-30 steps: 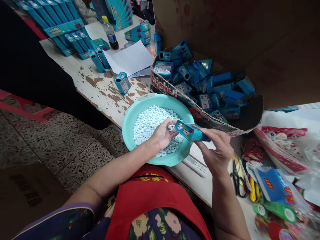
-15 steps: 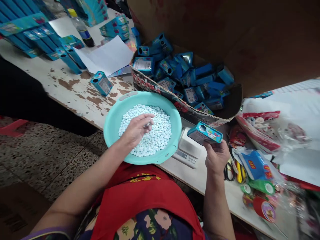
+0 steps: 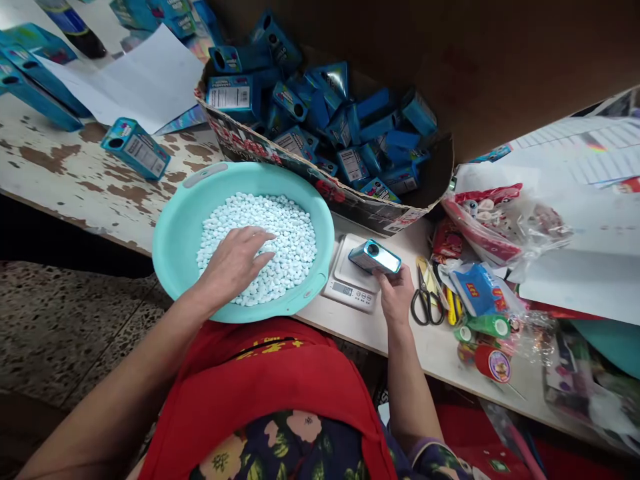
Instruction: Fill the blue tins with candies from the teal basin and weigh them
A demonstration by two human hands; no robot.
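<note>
A turquoise basin (image 3: 173,230) holds a layer of small white pieces (image 3: 287,247). Over these pieces is my left hand (image 3: 237,260), fingers apart and palm down, with nothing visible in it. My right hand (image 3: 397,293) grips the near end of a small blue box (image 3: 375,256), whose round hole faces up. That box is at the white digital scale (image 3: 353,270), over its plate; whether it rests there I cannot tell. Behind the basin, a big cardboard box (image 3: 310,177) contains many similar blue boxes (image 3: 350,127).
One blue box (image 3: 136,148) stands on the worn table (image 3: 50,167) at the left, beside white paper (image 3: 145,80). A dark bottle (image 3: 75,28) is at the far left. Black scissors (image 3: 427,300), plastic bags (image 3: 493,220) and a green roll (image 3: 490,325) lie right of the scale.
The view has shifted to the right. My right hand has brought the blue box down to the scale. My left hand has turned palm down and spread its fingers over the white pieces.
</note>
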